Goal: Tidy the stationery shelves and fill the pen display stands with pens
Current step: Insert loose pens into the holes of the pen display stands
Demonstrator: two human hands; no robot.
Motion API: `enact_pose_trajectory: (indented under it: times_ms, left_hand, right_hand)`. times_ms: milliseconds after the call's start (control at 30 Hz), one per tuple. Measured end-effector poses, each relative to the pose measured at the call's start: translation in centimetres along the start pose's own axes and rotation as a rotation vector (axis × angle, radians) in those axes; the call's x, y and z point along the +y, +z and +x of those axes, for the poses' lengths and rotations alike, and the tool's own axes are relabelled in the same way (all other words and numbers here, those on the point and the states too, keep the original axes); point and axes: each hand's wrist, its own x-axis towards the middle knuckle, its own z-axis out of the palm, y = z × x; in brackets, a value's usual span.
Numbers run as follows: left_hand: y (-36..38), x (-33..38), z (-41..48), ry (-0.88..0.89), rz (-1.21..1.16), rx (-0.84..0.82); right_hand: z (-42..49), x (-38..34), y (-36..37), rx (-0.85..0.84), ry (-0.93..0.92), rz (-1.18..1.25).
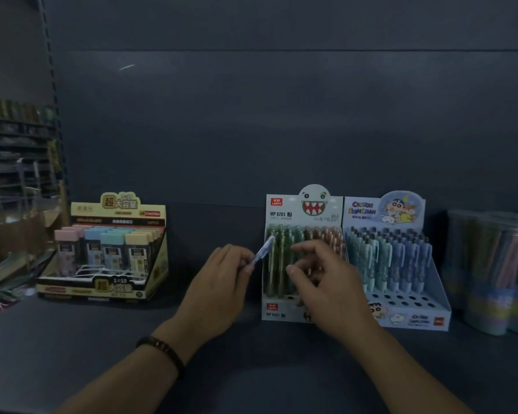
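Observation:
My left hand [222, 282] pinches a light blue pen [263, 251] that slants up to the right, its tip over the left edge of the monster-face pen stand [284, 210]. That stand holds rows of green and orange pens. My right hand [320, 279] hovers in front of this stand with fingers loosely curled and nothing in them. To the right stands a cartoon-print pen stand [437, 297] with blue and teal pens in the back rows and several bare holes in the front rows.
A yellow display box [153, 264] of pastel-capped lead cases sits at the left of the dark shelf [102, 354]. Clear tubs of coloured pencils [491, 273] stand at the far right. Other shelving shows at the far left.

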Motion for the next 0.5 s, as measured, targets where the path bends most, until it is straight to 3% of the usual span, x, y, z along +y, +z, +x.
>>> enact_pose_trajectory:
  times_ms: [167, 300, 500]
  left_hand:
    - [-0.1, 0.6, 0.2, 0.033, 0.046, 0.129]
    - [0.0, 2.3, 0.3, 0.198, 0.130, 0.048]
    - [0.6, 3.1, 0.4, 0.189, 0.086, 0.033]
  right_hand:
    - [-0.1, -0.4, 0.1, -0.019, 0.025, 0.076]
    - [-0.1, -1.1, 0.1, 0.011, 0.009, 0.261]
    - [0.1, -1.4, -0.3, 0.080, -0.011, 0.402]
